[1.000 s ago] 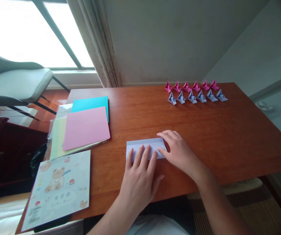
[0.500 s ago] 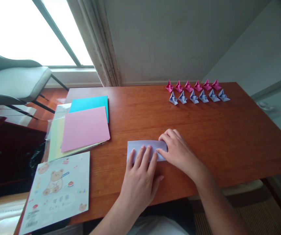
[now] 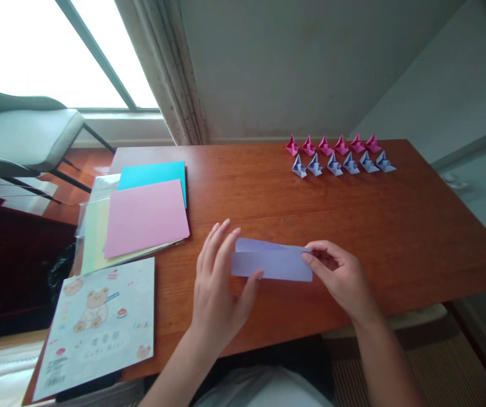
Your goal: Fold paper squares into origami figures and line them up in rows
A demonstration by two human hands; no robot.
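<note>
A lavender sheet of paper (image 3: 272, 265), folded lengthwise into a strip, is in front of me near the table's front edge. Its two layers part a little along the far side. My right hand (image 3: 334, 271) pinches the strip's right end between thumb and fingers. At the left end, my left hand (image 3: 221, 277) has its fingers raised and its thumb apart, the thumb tip by the strip's near edge. Whether that thumb touches the paper I cannot tell.
Folded pink paper figures (image 3: 325, 146) and lavender ones (image 3: 335, 165) stand in two rows at the table's back right. On the left lie a pink sheet (image 3: 147, 217), a blue sheet (image 3: 153, 170) and a bear-printed pad (image 3: 99, 328). A chair (image 3: 26, 135) stands beyond.
The right hand has drawn the paper to the right and lifted its end, and the layers now part. My left hand has come off the paper's surface and moved left, fingers up.
</note>
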